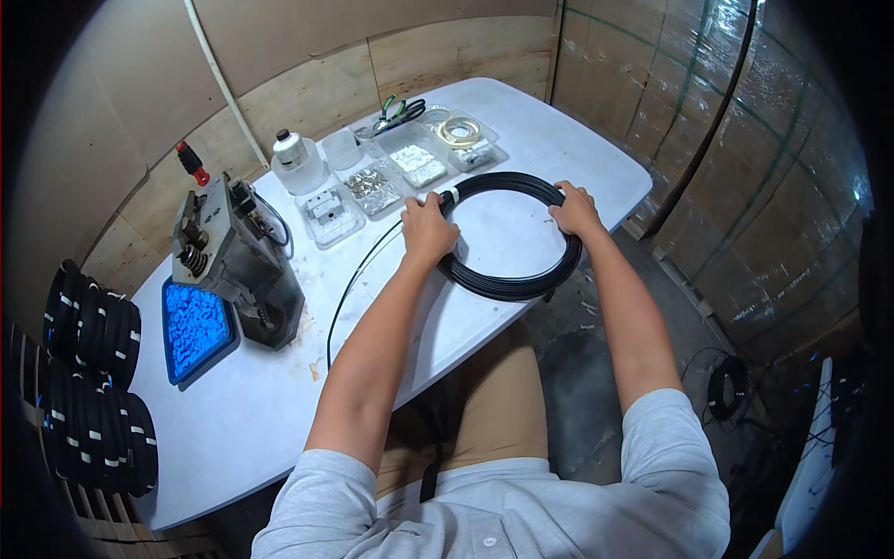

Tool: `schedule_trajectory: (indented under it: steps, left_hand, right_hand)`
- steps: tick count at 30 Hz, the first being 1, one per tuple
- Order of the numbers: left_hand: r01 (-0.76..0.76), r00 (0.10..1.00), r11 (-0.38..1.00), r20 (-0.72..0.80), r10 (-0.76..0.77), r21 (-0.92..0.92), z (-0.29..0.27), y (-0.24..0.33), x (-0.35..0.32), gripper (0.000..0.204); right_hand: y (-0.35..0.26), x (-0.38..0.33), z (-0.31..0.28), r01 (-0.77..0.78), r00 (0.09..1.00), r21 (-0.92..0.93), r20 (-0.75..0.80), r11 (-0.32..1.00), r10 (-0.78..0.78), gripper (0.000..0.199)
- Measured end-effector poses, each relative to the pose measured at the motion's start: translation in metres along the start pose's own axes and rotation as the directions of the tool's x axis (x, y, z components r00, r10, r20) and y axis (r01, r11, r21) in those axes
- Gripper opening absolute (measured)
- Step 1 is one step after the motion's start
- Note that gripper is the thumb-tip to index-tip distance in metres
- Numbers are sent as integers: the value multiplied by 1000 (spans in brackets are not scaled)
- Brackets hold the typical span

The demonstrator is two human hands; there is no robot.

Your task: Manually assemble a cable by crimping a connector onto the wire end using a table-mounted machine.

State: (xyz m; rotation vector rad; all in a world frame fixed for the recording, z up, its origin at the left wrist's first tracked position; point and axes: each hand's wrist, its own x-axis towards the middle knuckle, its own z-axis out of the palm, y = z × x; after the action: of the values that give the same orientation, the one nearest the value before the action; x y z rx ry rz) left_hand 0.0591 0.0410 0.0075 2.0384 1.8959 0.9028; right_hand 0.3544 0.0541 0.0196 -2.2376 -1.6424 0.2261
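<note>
Grips black cable coil [507,288] at frame centre from opposite sides with left hand [430,231] and right hand [576,211], half-curled; overhangs desk [223,456] toward lower right.

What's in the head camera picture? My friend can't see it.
A person's left hand and right hand hold a big ring of black cable at the edge of a white table. Small plastic boxes sit farther back, and a metal machine stands on the left, with a tray of blue bits beside it.
</note>
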Motion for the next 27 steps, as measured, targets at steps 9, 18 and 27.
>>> schedule_trajectory:
  steps: [9, 18, 27]
  left_hand:
    - [-709, 522, 595, 286, 804, -379, -19, 35, -63, 41]
    - [-847, 426, 438, 107, 898, -302, 6, 13, -53, 26]
    - [-816, 577, 569, -81, 813, -101, 3, -2, -71, 51]
  right_hand:
    - [-11, -13, -6, 43, 987, -105, -149, 994, -58, 49]
    - [-8, -153, -6, 759, 651, 91, -53, 645, -758, 39]
    - [-13, -140, 10, 724, 645, -286, -44, 628, -763, 40]
